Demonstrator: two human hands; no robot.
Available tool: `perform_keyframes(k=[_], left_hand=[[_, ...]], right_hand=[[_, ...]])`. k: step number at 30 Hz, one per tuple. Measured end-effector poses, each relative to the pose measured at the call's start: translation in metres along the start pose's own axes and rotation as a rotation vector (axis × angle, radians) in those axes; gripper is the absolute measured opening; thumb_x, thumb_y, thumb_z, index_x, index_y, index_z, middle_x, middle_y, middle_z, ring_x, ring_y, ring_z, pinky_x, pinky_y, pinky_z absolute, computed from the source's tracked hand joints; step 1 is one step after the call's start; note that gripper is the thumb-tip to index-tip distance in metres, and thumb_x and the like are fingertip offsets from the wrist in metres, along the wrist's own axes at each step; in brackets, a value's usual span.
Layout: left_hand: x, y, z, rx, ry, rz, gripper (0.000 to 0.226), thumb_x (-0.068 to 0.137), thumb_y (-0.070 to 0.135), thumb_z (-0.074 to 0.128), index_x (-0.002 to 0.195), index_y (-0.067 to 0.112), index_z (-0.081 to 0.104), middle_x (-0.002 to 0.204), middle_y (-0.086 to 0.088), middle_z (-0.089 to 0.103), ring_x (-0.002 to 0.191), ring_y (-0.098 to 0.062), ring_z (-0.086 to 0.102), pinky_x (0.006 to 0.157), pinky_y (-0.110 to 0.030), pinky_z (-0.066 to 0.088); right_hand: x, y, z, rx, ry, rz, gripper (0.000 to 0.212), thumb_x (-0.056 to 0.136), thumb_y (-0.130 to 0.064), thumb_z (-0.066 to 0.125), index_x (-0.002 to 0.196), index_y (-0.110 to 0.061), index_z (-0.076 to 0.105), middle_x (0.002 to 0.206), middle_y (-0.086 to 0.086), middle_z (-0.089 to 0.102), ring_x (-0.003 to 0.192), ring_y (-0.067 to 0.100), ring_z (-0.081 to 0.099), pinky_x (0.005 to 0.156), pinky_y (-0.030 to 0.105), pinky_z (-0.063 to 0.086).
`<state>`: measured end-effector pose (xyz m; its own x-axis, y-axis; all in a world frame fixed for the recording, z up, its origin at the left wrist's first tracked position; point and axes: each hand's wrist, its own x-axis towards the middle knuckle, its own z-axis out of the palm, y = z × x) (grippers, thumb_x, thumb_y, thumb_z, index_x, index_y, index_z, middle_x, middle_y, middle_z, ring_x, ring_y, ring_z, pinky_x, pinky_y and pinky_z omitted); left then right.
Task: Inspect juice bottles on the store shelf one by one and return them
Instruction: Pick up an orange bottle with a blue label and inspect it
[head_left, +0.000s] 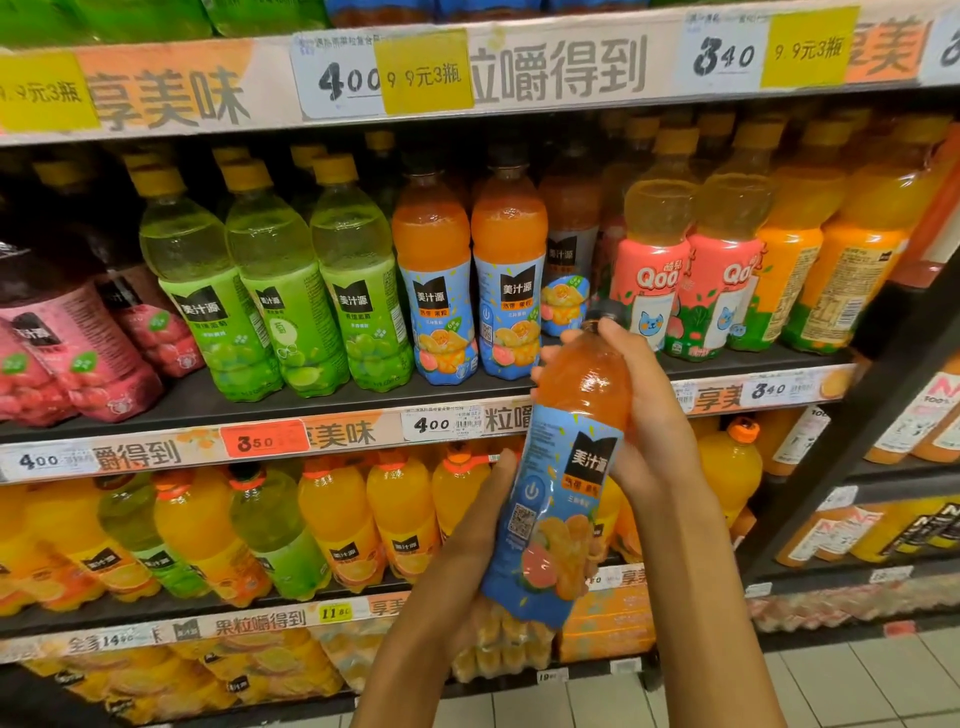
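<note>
I hold an orange juice bottle (563, 478) with a blue label and a dark cap in front of the shelves, tilted a little to the right. My left hand (467, 545) cups its lower part from the left and below. My right hand (644, 415) grips its upper body from the right, fingers reaching near the cap. On the middle shelf (311, 400) two matching blue-label orange bottles (472, 280) stand upright, with a third (569, 260) set further back behind a gap at the shelf front.
Green grape bottles (270, 280) and red bottles (72, 338) stand left of them, pink Qoo bottles (685, 270) and orange bottles (831, 249) to the right. Lower shelves hold larger orange and green bottles (291, 525). A dark shelf post (852, 467) rises at right; tiled floor (857, 686) lies below.
</note>
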<state>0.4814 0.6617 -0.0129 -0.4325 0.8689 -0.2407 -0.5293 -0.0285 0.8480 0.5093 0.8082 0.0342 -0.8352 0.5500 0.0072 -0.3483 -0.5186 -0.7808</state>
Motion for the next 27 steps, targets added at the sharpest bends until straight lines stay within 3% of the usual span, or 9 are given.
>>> perform_keyframes(k=[3, 7, 9, 11, 15, 20, 24, 27], left_hand=[[-0.003, 0.001, 0.0, 0.046, -0.01, 0.01, 0.049, 0.073, 0.055, 0.045, 0.087, 0.023, 0.079, 0.086, -0.013, 0.073, 0.071, -0.023, 0.07, 0.072, -0.036, 0.058], [-0.009, 0.002, 0.0, 0.027, -0.078, -0.003, 0.041, 0.071, 0.056, 0.069, 0.09, 0.021, 0.078, 0.082, -0.009, 0.074, 0.07, -0.02, 0.071, 0.069, -0.033, 0.059], [-0.012, 0.001, 0.0, -0.041, -0.125, -0.004, 0.048, 0.062, 0.056, 0.078, 0.094, 0.02, 0.077, 0.086, -0.008, 0.074, 0.075, -0.02, 0.072, 0.069, -0.034, 0.058], [-0.015, 0.001, 0.004, -0.135, -0.176, -0.003, 0.049, 0.066, 0.053, 0.076, 0.098, 0.016, 0.076, 0.089, -0.009, 0.074, 0.079, -0.022, 0.072, 0.069, -0.036, 0.058], [-0.019, 0.007, 0.01, -0.373, -0.196, -0.04, 0.074, 0.054, 0.04, 0.089, 0.112, 0.0, 0.067, 0.099, -0.02, 0.069, 0.082, -0.033, 0.069, 0.076, -0.047, 0.057], [-0.029, 0.021, 0.022, -0.555, -0.307, -0.112, 0.077, 0.052, 0.021, 0.092, 0.115, -0.01, 0.06, 0.1, -0.029, 0.064, 0.083, -0.042, 0.067, 0.074, -0.056, 0.056], [-0.029, 0.018, 0.027, -0.49, -0.309, -0.121, 0.087, 0.055, 0.025, 0.09, 0.124, -0.008, 0.05, 0.103, -0.029, 0.062, 0.087, -0.043, 0.066, 0.083, -0.056, 0.052], [-0.024, 0.015, 0.023, -0.527, -0.312, -0.113, 0.079, 0.055, 0.023, 0.091, 0.119, -0.008, 0.057, 0.102, -0.028, 0.065, 0.086, -0.041, 0.067, 0.079, -0.055, 0.055]], right_hand=[[0.001, -0.001, -0.001, -0.021, 0.002, 0.019, 0.039, 0.07, -0.039, 0.063, 0.091, -0.007, 0.067, 0.077, 0.01, 0.071, 0.069, 0.021, 0.069, 0.072, 0.035, 0.055], [0.003, -0.001, -0.005, -0.03, 0.002, 0.107, 0.037, 0.082, -0.041, 0.059, 0.091, -0.006, 0.067, 0.076, 0.011, 0.072, 0.066, 0.021, 0.071, 0.062, 0.028, 0.059], [0.003, -0.001, -0.006, -0.01, 0.007, 0.145, 0.039, 0.089, -0.042, 0.053, 0.089, -0.005, 0.066, 0.079, 0.014, 0.071, 0.071, 0.023, 0.07, 0.069, 0.032, 0.058], [0.002, 0.0, -0.005, 0.001, -0.027, 0.17, 0.041, 0.083, -0.043, 0.055, 0.088, -0.004, 0.066, 0.081, 0.015, 0.071, 0.077, 0.025, 0.069, 0.077, 0.036, 0.056], [0.0, 0.004, -0.001, 0.027, -0.029, 0.286, 0.053, 0.072, -0.046, 0.06, 0.102, -0.003, 0.065, 0.092, 0.02, 0.072, 0.077, 0.025, 0.072, 0.064, 0.033, 0.06], [-0.001, 0.005, -0.002, 0.061, -0.007, 0.365, 0.053, 0.088, -0.051, 0.052, 0.099, -0.002, 0.069, 0.092, 0.02, 0.073, 0.08, 0.026, 0.072, 0.067, 0.035, 0.061], [-0.004, 0.005, -0.004, 0.041, -0.024, 0.377, 0.055, 0.092, -0.05, 0.049, 0.105, 0.001, 0.066, 0.09, 0.021, 0.072, 0.074, 0.026, 0.072, 0.062, 0.034, 0.061], [-0.006, 0.005, -0.007, 0.034, 0.004, 0.366, 0.051, 0.092, -0.046, 0.05, 0.102, 0.001, 0.066, 0.084, 0.018, 0.071, 0.068, 0.024, 0.07, 0.057, 0.031, 0.059]])
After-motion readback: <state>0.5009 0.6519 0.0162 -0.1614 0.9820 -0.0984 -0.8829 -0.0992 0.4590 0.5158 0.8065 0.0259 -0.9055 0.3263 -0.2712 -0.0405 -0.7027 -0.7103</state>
